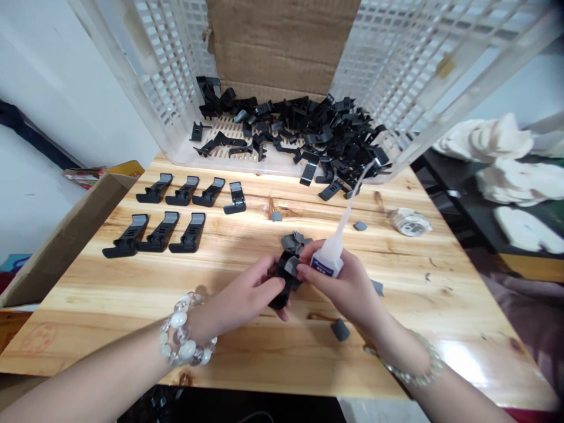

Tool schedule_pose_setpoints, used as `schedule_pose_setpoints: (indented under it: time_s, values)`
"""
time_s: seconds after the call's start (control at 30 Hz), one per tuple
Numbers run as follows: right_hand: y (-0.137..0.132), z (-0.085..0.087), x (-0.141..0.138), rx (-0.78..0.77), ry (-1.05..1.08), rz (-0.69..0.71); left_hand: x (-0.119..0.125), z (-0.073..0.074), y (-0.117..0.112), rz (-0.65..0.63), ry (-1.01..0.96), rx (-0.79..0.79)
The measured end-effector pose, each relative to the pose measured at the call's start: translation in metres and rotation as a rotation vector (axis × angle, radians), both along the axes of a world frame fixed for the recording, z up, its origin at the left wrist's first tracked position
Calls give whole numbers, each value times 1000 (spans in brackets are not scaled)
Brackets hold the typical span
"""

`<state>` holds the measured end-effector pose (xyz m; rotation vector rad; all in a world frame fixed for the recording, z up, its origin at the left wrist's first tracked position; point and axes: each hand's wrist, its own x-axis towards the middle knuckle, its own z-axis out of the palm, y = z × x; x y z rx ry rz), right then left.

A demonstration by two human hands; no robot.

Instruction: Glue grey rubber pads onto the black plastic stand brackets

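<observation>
My left hand (247, 296) is closed around a black plastic clip (284, 282) held just above the wooden table (132, 294). My right hand (341, 282) grips a small white glue bottle (331, 254) with a long thin nozzle that points up and away, while its fingertips press a small grey pad (292, 265) onto the clip. A little heap of grey pads (296, 239) lies just behind the hands.
Two rows of black clips with grey pads (176, 211) lie at the left. A white plastic crate (273, 94) on its side holds many black clips (308, 132). Loose grey pads (340, 330), a tape roll (409, 222) and a cardboard box (66, 235) are about.
</observation>
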<state>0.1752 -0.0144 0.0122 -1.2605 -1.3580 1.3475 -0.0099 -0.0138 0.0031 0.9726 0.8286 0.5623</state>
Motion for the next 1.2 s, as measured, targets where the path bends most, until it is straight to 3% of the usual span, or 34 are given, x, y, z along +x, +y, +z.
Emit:
schedule_pose_setpoints:
  time_s: [0.17, 0.4, 0.7, 0.9, 1.07, 1.2]
  values:
    - [0, 2, -2, 114, -192, 28, -1, -1, 0, 10, 7, 17]
    - [-4, 1, -7, 114, -221, 81, -2, -3, 0, 3, 40, 64]
    - [17, 11, 22, -79, 147, -49, -2, 3, 6, 123, 9, 119]
    - [31, 17, 42, 0, 277, -188, -3, 1, 9, 157, -18, 127]
    - [40, 21, 52, 54, 424, -412, -3, 2, 8, 138, -23, 116]
    - [36, 23, 51, 227, 405, -424, -3, 2, 7, 102, 4, 83]
